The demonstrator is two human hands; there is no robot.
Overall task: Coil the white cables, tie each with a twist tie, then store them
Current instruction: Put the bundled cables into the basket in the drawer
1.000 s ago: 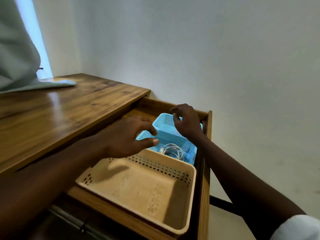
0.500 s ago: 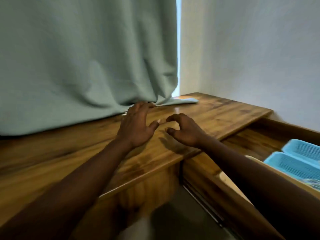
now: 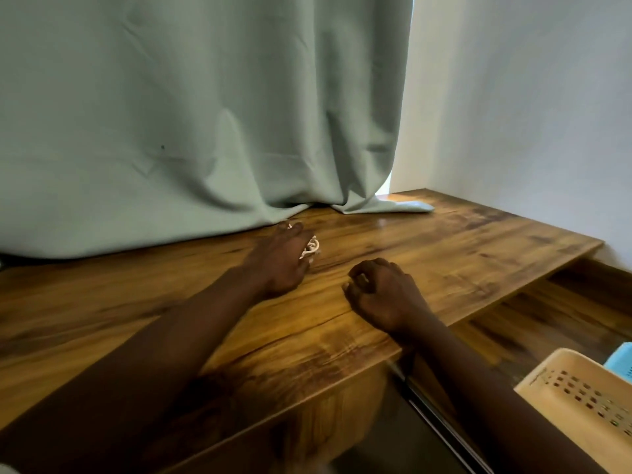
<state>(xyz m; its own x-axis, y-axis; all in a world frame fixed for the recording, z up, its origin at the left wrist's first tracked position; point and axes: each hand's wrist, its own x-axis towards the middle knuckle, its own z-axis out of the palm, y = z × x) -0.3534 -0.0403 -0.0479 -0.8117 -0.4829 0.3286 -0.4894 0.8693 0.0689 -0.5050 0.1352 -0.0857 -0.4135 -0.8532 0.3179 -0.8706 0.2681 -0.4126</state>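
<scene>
A small white bundle of thin loops (image 3: 312,248) lies on the wooden desk top (image 3: 444,254), close to the curtain's hem. Whether it is cable or twist ties is too small to tell. My left hand (image 3: 280,261) reaches over it, and its fingers curl around the bundle, covering most of it. My right hand (image 3: 383,292) rests on the desk a short way to the right of the left one. Its fingers are curled in and hold nothing. No other white cable shows.
A grey-green curtain (image 3: 191,114) hangs down onto the back of the desk. At the lower right the drawer (image 3: 547,323) stands open, holding a beige perforated basket (image 3: 578,401) and the corner of a blue basket (image 3: 623,362). A white wall is at the right.
The view has swung from the drawer to the desk top. Both hands left the blue basket; the left one reached forward onto the white bundle, and the right one curled shut on the desk.
</scene>
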